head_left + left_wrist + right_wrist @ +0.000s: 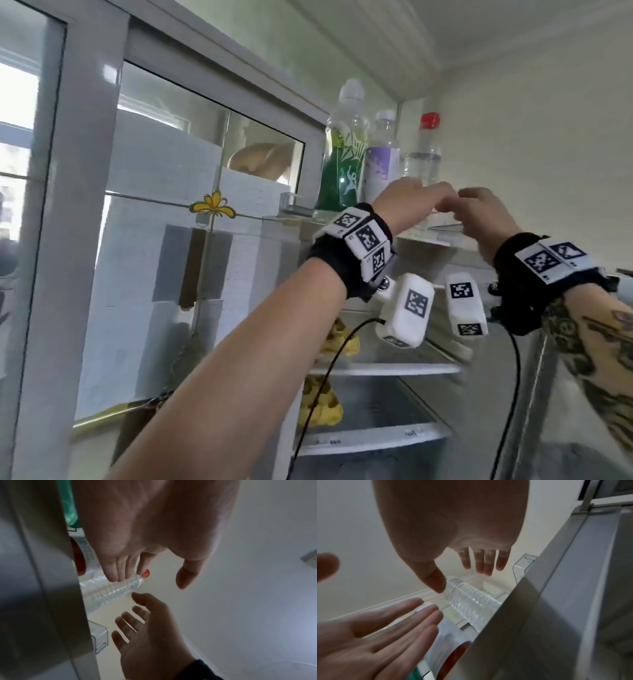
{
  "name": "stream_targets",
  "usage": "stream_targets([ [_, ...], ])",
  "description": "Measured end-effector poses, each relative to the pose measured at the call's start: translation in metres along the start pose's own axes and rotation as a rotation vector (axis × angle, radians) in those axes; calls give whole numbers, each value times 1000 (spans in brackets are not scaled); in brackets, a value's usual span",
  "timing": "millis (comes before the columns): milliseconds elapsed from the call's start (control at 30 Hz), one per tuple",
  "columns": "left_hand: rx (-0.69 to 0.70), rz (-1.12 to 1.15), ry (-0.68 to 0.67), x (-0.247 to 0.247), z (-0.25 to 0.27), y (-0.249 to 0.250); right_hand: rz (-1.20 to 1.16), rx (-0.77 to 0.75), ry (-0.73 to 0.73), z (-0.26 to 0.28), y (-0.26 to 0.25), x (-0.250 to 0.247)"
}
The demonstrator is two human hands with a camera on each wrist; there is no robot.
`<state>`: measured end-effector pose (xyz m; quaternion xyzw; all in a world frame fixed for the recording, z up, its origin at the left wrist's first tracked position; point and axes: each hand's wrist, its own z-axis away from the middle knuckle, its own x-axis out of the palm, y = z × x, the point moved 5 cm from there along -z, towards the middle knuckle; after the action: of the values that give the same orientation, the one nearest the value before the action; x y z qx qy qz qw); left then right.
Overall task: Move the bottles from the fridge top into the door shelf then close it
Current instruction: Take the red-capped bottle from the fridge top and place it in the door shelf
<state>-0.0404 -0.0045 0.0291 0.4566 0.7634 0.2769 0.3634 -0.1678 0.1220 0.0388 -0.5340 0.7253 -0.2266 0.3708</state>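
Observation:
Three bottles stand on the fridge top [424,240]: a green one [342,154], a purple-labelled one [382,157] and a clear ribbed one with a red cap [423,154]. Both hands are raised to the clear bottle [109,592]. My left hand [421,198] has straight fingers [118,574] lying against the bottle's shoulder, thumb spread wide. My right hand [469,205] is also spread, its thumb tip [438,584] at the clear bottle [471,604]. Neither hand grips anything. The bottles' bases are hidden behind the hands and the fridge edge.
A small clear plastic box [291,202] sits at the left of the fridge top. Below, the fridge stands open with white shelves [383,368] holding yellow food [339,342]. A glass-panelled partition [205,205] is at the left, a white wall at the right.

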Motion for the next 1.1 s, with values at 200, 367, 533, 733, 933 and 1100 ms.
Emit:
stream_targets([
  [200,-43,45,-77,-6,-34,-16,16,24,-90,-22,-2,21],
  [367,-21,200,-49,-5,-53,-24,-48,40,-152,-34,-1,36],
  [533,-10,204,-32,1,-57,-21,23,3,-132,-39,1,38],
  [733,-69,180,-4,4,-62,-22,105,-45,-107,-41,2,38],
  [933,-88,98,1,7,-49,-12,226,-28,35,-31,-1,35],
  [1100,-48,85,-9,13,-53,-3,149,-81,146,-10,-4,17],
])
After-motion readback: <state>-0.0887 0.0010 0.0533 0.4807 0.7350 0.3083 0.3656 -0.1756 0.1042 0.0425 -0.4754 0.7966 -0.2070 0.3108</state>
